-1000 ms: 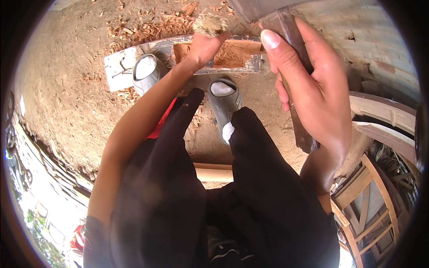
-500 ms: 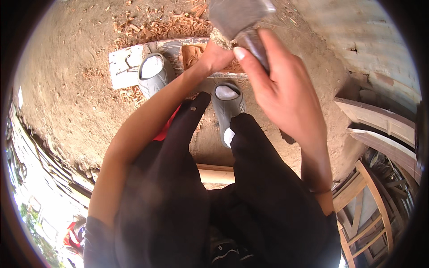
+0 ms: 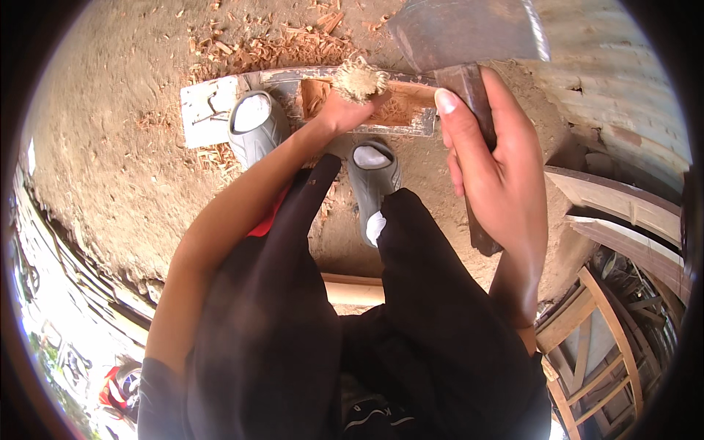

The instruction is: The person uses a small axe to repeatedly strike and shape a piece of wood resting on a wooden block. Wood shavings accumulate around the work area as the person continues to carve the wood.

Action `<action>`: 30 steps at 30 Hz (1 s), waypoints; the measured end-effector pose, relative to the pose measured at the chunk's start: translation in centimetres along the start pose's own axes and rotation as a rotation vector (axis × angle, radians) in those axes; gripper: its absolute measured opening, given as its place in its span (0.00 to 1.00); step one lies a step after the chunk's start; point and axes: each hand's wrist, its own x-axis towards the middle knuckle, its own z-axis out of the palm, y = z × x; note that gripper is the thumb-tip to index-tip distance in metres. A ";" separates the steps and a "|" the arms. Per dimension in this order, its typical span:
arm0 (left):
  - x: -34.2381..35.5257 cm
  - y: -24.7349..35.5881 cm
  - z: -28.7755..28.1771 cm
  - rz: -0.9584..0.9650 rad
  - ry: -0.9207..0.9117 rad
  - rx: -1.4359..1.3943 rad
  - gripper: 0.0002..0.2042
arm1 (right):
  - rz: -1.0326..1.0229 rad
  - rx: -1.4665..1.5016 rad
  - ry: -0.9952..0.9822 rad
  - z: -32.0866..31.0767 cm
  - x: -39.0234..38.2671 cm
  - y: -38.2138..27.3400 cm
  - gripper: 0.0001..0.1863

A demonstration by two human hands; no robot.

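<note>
My left hand (image 3: 345,116) clamped round frayed-topped tool (image 3: 361,79) (lower end hidden), over hollowed timber (image 3: 411,130) | my right hand (image 3: 502,165) wrapped round hatchet (image 3: 469,33), rightward | likely head-heavy, stiff haft (image 3: 473,92); I'd grip mid-haft.

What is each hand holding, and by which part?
The right hand holds an axe by its handle, near the blade. The left hand grips a tool just below its frayed end; the rest is hidden.
</note>
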 end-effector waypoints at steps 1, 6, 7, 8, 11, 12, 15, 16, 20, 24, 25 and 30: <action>0.1 0.1 -0.2 -0.059 0.017 -0.017 0.18 | 0.011 0.045 -0.001 -0.1 -0.3 -0.4 0.11; 0.9 2.1 -1.4 -0.409 0.085 -0.329 0.17 | 0.124 0.117 -0.070 -1.3 -1.4 -0.8 0.13; 0.8 3.1 -1.4 -0.416 0.108 -0.422 0.16 | 0.141 0.102 -0.082 -1.5 -1.5 -0.7 0.13; 0.8 3.8 -1.2 -0.387 0.122 -0.412 0.15 | 0.158 0.086 -0.093 -1.6 -1.6 -0.5 0.14; 0.8 6.5 -1.2 -0.333 0.076 -0.265 0.14 | 0.168 0.069 -0.074 -1.3 -2.1 0.8 0.14; 0.9 7.0 -1.2 -0.329 0.069 -0.278 0.14 | 0.154 0.081 -0.059 -0.9 -2.2 1.2 0.12; 1.9 6.5 -0.6 -0.274 0.040 -0.328 0.18 | 0.140 0.085 -0.059 -0.8 -2.2 1.4 0.12; 2.0 6.3 -0.4 -0.262 0.030 -0.342 0.18 | 0.132 0.072 -0.061 -0.9 -2.2 1.4 0.12; 2.4 5.9 0.5 -0.210 0.037 -0.315 0.18 | 0.061 0.001 -0.042 -1.3 -1.6 1.1 0.12; 2.2 6.1 0.5 -0.092 0.050 -0.258 0.19 | -0.055 -0.004 0.083 -0.6 -0.8 1.1 0.13; 2.0 6.5 0.3 -0.071 0.048 -0.244 0.19 | -0.089 0.012 0.120 -0.1 -0.5 1.3 0.14; 2.4 5.8 1.2 0.092 0.028 -0.234 0.17 | -0.153 -0.441 0.008 0.7 1.5 5.3 0.17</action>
